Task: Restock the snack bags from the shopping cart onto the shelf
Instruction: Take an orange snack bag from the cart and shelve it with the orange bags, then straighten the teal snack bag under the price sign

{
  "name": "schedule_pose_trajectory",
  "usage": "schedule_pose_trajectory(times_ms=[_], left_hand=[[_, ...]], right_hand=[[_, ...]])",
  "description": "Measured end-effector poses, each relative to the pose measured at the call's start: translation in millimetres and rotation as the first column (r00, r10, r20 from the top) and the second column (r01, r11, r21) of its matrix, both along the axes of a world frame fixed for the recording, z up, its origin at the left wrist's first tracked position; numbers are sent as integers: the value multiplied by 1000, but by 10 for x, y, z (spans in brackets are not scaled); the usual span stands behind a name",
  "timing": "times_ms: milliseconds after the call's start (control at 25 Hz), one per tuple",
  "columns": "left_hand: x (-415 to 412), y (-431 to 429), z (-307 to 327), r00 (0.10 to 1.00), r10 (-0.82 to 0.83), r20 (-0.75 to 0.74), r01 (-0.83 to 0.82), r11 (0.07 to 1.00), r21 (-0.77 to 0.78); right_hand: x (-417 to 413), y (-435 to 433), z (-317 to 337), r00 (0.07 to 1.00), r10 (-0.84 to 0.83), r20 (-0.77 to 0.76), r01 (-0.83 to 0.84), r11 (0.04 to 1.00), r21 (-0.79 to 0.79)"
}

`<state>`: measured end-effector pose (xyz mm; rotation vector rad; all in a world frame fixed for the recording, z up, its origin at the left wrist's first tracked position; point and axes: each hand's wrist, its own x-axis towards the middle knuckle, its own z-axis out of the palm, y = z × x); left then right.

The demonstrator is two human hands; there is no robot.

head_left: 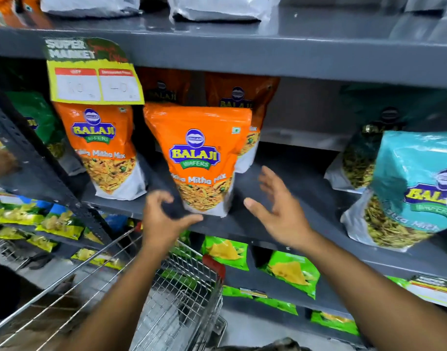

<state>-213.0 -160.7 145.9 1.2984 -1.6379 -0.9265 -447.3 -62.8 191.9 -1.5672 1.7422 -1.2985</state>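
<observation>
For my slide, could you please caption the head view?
Both hands, left hand and right hand, open beside an upright orange Balaji snack bag on the grey shelf.

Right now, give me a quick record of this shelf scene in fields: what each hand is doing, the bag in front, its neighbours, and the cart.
left hand: at the shelf edge, fingers curled by the lower left corner of the front bag
right hand: open, holding nothing, just right of that bag
front bag: orange Balaji mix, upright on the middle shelf
left neighbour: same orange bag, under a yellow price tag
right neighbour: teal Balaji bag
cart: wire, below the hands; contents unclear
</observation>
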Motion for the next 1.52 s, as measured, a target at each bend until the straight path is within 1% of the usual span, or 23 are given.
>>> schedule_pose_trajectory(times_ms=[40,120,200,280,320,360,400,440,520,640,720,800,880,1000,1160,1240,1280,1320,1360,1400,1440,1480,1520], left_hand=[[-92,283,-73,1000,-19,10,20,998,-62],[-513,758,-186,950,-286,129,296,953,-69],[-1170,1045,-175,802,-558,213,581,811,-63],[-1898,1118,-29,731,-659,179,673,739,-25],[-2242,1106,49,706,-689,162,696,717,15],[-2531,1099,101,669,-727,153,728,683,57],[-2762,1106,124,630,-763,145,761,644,85],[-2933,1119,129,614,-776,146,774,628,84],[-3096,1122,50,638,-754,155,761,648,21],[-3049,1075,-75,718,-685,125,694,719,-42],[-3009,1046,-41,714,-683,156,691,723,6],[-2988,1006,-33,722,-660,211,671,741,23],[-2954,985,-40,736,-626,258,645,764,12],[-2895,966,-54,740,-618,267,641,768,0],[-2928,994,19,704,-641,305,666,745,28],[-2893,1031,74,707,-630,321,648,759,64],[-2830,1079,65,751,-578,319,597,801,47],[-2739,1167,14,821,-469,325,506,862,-33],[-2638,1304,-82,886,-340,315,409,893,-189],[-2558,1501,-182,925,-263,275,356,853,-382],[-2548,1728,-269,926,-293,238,377,757,-534],[-2620,1926,-336,878,-401,261,472,638,-609],[-2782,2092,-343,797,-510,323,590,545,-595]], right_hand=[[-171,183,162,972,-44,-231,13,991,-131],[-579,472,535,782,-205,-589,-25,933,-359],[-925,657,920,561,-362,-744,0,899,-438],[-1140,720,1220,328,-446,-833,202,894,-400],[-1222,747,1318,253,-430,-867,323,882,-343],[-1313,773,1391,236,-389,-890,423,866,-266],[-1400,814,1453,278,-344,-897,482,858,-180],[-1470,844,1514,365,-311,-877,490,866,-103],[-1538,888,1603,514,-280,-811,407,912,-57],[-1551,945,1607,474,-327,-818,281,936,-211],[-1617,1027,1576,462,-399,-792,330,906,-264],[-1778,1180,1549,407,-430,-806,410,874,-259],[-2049,1423,1535,364,-372,-854,444,875,-192],[-2363,1683,1612,480,-258,-838,412,910,-45],[-2355,1614,1637,407,-454,-793,396,870,-294],[-2352,1611,1563,531,-499,-685,407,859,-310],[-2409,1650,1541,590,-506,-629,445,854,-269],[-2518,1725,1514,606,-508,-612,495,843,-210],[-2649,1832,1484,571,-502,-649,547,823,-155],[-2783,1943,1457,503,-481,-718,594,796,-117],[-2910,2047,1445,431,-438,-789,630,772,-85],[-3014,2131,1439,390,-377,-840,645,763,-43],[-3078,2185,1444,393,-319,-862,641,768,8]])
